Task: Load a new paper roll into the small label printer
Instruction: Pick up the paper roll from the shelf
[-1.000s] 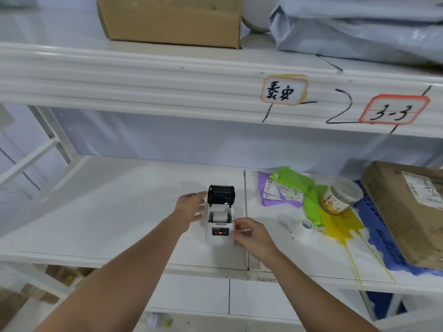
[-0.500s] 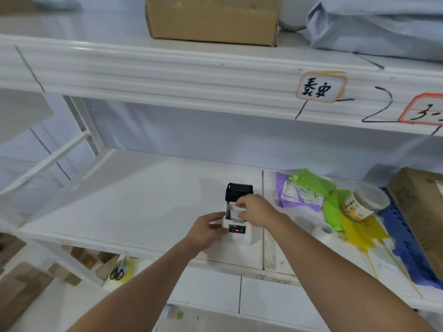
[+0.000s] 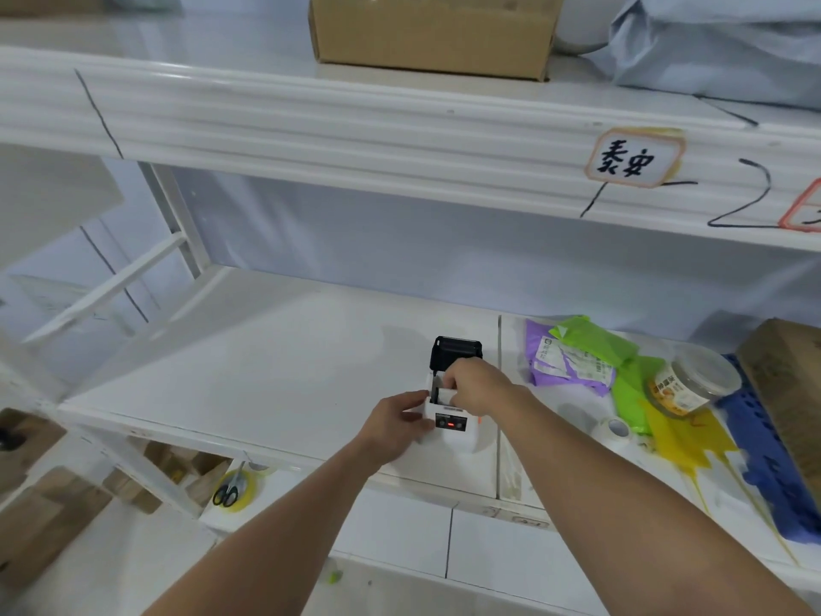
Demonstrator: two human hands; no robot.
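Observation:
The small white label printer (image 3: 453,431) stands on the white shelf (image 3: 275,371), its black lid (image 3: 456,352) tipped up and open at the back. A red light shows on its front panel. My left hand (image 3: 395,422) grips the printer's left side. My right hand (image 3: 477,386) reaches down into the open paper bay, fingers closed around the white paper roll (image 3: 442,395) inside, which is mostly hidden by the hand. Another small white roll (image 3: 615,429) lies on the shelf to the right.
Right of the printer lie purple and green mailer bags (image 3: 577,357), a clear lidded tub (image 3: 688,386), yellow plastic, a blue mat and a cardboard box (image 3: 786,393). A box (image 3: 433,33) sits on the upper shelf. Scissors (image 3: 229,489) lie on the level below.
My right hand moved from the printer's front right corner up into the open paper bay. My left hand shifted from beside the lid down to the printer's left side. The view panned left.

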